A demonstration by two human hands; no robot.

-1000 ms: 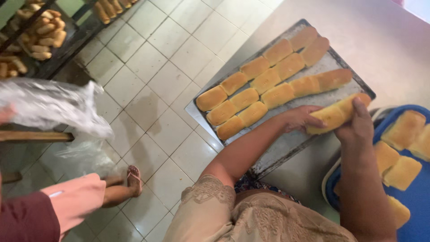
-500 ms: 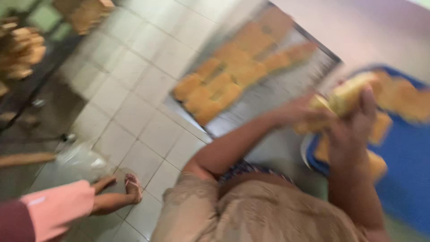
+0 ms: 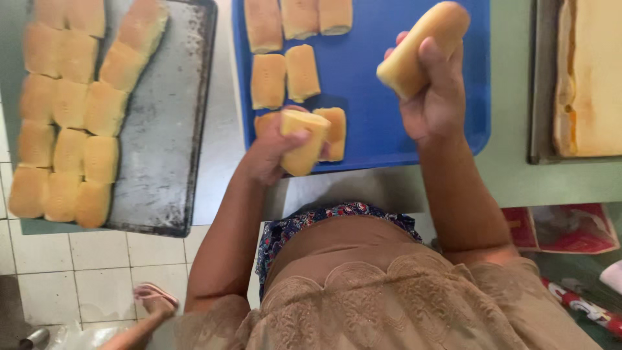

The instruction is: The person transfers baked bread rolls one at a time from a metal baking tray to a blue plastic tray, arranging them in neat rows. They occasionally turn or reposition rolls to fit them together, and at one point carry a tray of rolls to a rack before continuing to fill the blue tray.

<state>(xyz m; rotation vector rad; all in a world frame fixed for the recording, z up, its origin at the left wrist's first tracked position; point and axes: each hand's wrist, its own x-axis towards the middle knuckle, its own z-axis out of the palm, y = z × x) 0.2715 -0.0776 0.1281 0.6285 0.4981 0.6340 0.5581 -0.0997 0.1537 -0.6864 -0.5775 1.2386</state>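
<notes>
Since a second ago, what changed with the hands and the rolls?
Both hands came off the metal baking tray and over the blue tray. The joined strip they held is now apart: left hand grips one bread roll, right hand another bread roll. The rows of rolls on the baking tray look unchanged.

Pale green worktop (image 3: 557,181) runs across the top w/ soft, even light, no hard shadows. Below it, at left, floor (image 3: 71,272) of white square tiles w/ dark grout. At right, under the counter edge, a red packet (image 3: 570,230) on a dim lower level. No walls or windows in view.
</notes>
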